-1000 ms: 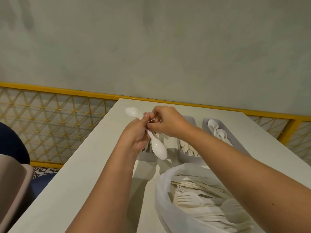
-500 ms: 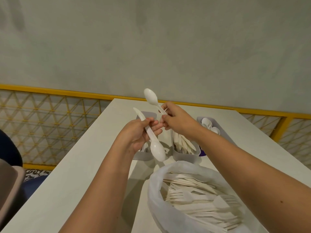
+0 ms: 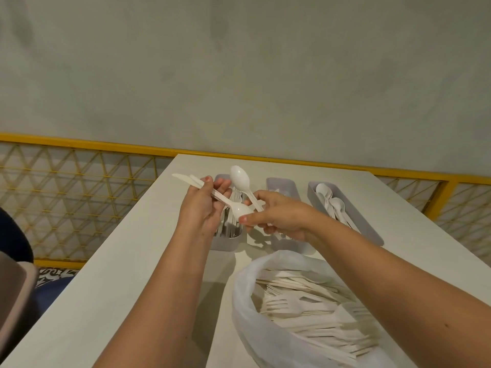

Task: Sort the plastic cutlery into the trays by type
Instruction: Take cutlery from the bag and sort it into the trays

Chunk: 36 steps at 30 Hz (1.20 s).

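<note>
My left hand grips a small bundle of white plastic cutlery: a knife tip sticks out to the left and a spoon bowl points right. My right hand holds a white spoon by its handle, bowl up, and its thumb touches the left bundle's spoon bowl. Three grey trays stand behind the hands: the left tray holds forks, the middle tray is partly hidden, the right tray holds spoons. A white plastic bag of mixed cutlery sits in front.
The white table runs to a yellow railing with mesh at its far and left sides. A grey wall rises behind. A dark and beige seat stands at the lower left, off the table.
My right hand has pulled one spoon free of the left hand's bundle and moved down and right with it. The view has tilted, so the trays show more fully.
</note>
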Tool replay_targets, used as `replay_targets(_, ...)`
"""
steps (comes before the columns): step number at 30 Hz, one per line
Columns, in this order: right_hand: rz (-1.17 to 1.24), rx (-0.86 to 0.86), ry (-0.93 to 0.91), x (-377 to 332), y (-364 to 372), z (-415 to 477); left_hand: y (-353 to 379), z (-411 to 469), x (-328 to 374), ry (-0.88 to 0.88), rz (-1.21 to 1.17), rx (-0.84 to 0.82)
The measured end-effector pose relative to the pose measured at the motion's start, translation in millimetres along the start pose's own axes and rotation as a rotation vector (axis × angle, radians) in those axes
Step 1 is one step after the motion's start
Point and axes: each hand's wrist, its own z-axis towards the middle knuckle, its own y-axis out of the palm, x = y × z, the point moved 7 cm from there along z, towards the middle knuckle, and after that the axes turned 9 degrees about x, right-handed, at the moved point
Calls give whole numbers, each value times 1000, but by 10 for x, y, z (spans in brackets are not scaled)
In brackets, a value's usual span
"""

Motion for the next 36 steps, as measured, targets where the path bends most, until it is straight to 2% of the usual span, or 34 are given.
replay_targets(7, 363, 128, 95, 105, -254, 86, -59, 28, 25, -114, -92, 19)
replay_targets(10, 549, 187, 99, 137, -380, 135, -34, -7, 14, -103, 8, -2)
replay_targets(15, 714, 283, 73, 137, -515, 164, -49, -2, -60, -109, 157, 1)
replay_targets(20, 925, 410, -24, 17, -613, 174, 67, -84, -194, -187, 255, -144)
replay_targets(23, 916, 428, -122, -84, -569, 190, 154, -193, -310, -264, 218, -173)
replay_targets(26, 792, 383, -161, -139, -441, 217, 217, -260, -408, -318, 181, -184)
replay_targets(30, 613, 408, -110, -148, -389, 213, 229, -267, -399, -263, 274, -204)
replay_targets(36, 680, 470, -72, -88, -715, 169, 228, -274, -370, -216, 463, -238)
